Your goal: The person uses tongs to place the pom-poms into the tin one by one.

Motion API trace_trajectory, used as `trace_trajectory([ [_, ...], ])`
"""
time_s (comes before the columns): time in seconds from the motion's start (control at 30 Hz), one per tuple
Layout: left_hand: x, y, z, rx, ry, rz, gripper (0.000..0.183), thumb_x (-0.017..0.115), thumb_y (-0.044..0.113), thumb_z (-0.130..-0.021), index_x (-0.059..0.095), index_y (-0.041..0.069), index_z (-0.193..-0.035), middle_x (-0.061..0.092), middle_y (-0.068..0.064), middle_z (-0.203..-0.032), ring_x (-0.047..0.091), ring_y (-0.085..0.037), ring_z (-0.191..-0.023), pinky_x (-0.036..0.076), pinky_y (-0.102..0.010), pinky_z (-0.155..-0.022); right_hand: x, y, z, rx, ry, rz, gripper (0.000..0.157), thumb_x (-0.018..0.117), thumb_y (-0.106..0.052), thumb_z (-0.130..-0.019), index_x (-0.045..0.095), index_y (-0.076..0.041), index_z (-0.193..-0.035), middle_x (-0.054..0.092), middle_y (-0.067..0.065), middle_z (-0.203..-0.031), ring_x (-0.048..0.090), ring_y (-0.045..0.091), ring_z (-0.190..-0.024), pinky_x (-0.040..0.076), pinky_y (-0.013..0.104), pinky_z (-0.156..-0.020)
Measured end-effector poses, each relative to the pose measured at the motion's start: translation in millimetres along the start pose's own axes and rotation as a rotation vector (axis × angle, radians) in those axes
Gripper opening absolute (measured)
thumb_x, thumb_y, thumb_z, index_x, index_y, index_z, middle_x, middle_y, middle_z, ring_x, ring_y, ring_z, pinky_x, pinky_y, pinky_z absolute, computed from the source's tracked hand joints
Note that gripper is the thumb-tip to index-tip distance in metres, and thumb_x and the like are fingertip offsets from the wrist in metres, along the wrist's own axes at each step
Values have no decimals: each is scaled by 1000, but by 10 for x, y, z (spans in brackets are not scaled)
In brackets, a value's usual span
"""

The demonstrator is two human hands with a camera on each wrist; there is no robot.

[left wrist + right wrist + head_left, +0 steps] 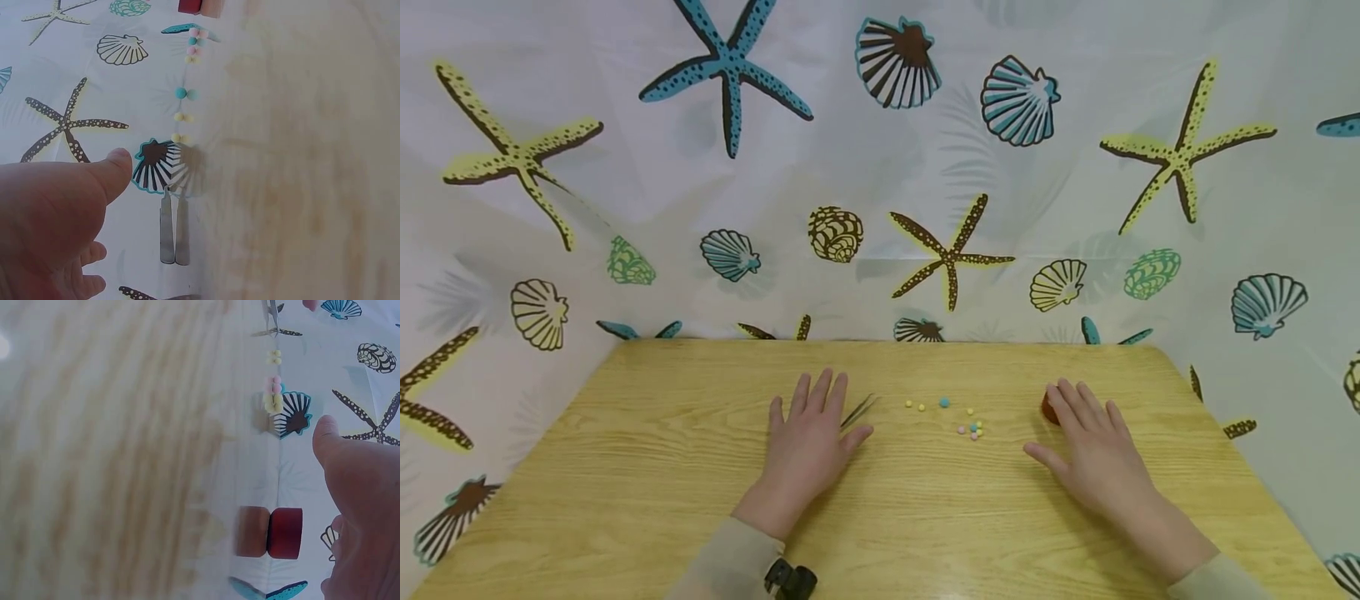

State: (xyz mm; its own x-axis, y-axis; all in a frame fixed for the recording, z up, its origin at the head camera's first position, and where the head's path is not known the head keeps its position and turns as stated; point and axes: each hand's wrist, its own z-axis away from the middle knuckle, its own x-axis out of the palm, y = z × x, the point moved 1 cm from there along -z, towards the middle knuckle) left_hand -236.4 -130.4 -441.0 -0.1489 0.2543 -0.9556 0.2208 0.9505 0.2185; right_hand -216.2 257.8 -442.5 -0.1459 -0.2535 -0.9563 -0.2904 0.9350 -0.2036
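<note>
My left hand (808, 446) is held out over the left part of the table, its fingers straight and thumb spread, holding nothing. Just right of it lies a pair of metal tweezers (859, 411), partly hidden by the hand in the head view; in the left wrist view the tweezers (166, 231) sit beyond the thumb. My right hand (1097, 458) also has straight fingers and grips nothing. A small dark red cylinder (286, 534) stands by its fingertips, partly covered in the head view. Between the hands are several small round beads, among them a blue bead (944, 402) and a pink bead (961, 430).
The wooden table (662, 467) has a glossy top that mirrors the objects in the wrist views. A white cloth (820, 158) printed with starfish and shells hangs behind it and along both sides. A black device (791, 579) is strapped at my left wrist.
</note>
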Motion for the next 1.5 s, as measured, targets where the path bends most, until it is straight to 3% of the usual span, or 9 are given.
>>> trace_trajectory([
  [0.4, -6, -29, -23, 59, 33, 89, 84, 71, 47, -108, 38, 0, -169, 39, -24, -173, 30, -49, -161, 31, -74, -121, 21, 149, -31, 26, -12, -98, 97, 63, -60, -109, 24, 2, -173, 25, 29, -177, 17, 51, -164, 14, 72, -128],
  [0.6, 56, -82, -36, 48, 32, 153, 83, 73, 44, -108, 39, 1, -169, 47, -24, -167, 42, -49, -154, 37, -73, -117, 37, 213, -53, 40, -17, -157, 97, 62, -58, -110, 21, 3, -173, 24, 31, -176, 17, 53, -164, 15, 72, -127],
  [0.9, 195, -229, -54, 11, 8, 255, 79, 75, 45, -107, 44, 4, -168, 54, -23, -160, 47, -50, -146, 38, -74, -114, 28, 277, -72, 86, -34, -253, 97, 63, -55, -111, 17, 3, -174, 20, 32, -177, 15, 54, -163, 20, 74, -125],
  [1.5, 275, -301, -72, 11, 37, 208, 58, 82, 37, -103, 68, 6, -150, 67, -16, -140, 57, -42, -131, 44, -63, -107, 101, 441, -138, 136, -85, -423, 104, 70, -51, -108, 12, 7, -173, 18, 40, -174, 22, 62, -158, 26, 77, -121],
])
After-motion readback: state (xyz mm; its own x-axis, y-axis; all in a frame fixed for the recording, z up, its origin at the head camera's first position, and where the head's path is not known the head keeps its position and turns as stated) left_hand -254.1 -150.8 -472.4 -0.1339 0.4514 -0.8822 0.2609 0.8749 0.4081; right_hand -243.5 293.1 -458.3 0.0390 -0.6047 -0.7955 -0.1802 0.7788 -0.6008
